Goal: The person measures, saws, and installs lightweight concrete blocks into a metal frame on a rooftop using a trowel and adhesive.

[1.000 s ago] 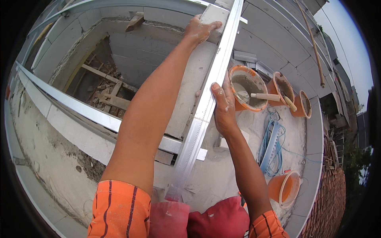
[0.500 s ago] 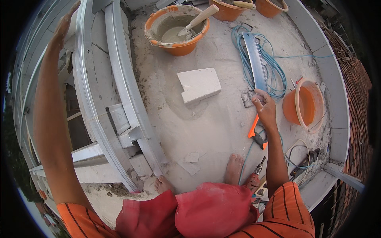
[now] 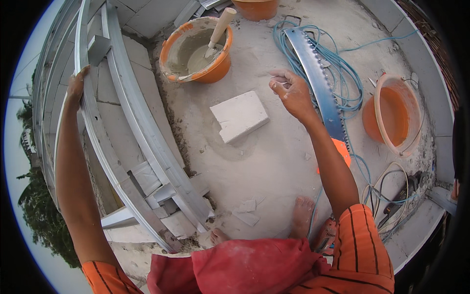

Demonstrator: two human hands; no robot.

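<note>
The outer metal channel [image 3: 98,125] spans the left side, alongside a second channel [image 3: 159,159]. An orange bucket [image 3: 215,68] containing grey mortar stands to the right of both. The handsaw [image 3: 318,78] lies across coiled blue cable [image 3: 360,93]. A white block [image 3: 240,112] rests between channels and saw. The right hand [image 3: 293,93] is near the saw blade: fingers bent, thumb slightly apart. The left hand [image 3: 77,88] contacts the outer channel; whether its fingers clamp it cannot be determined

A long, silver metal rail [image 3: 105,148] is seen at the left; an orange-handled saw [image 3: 319,82] is laid, teeth facing right.
</note>
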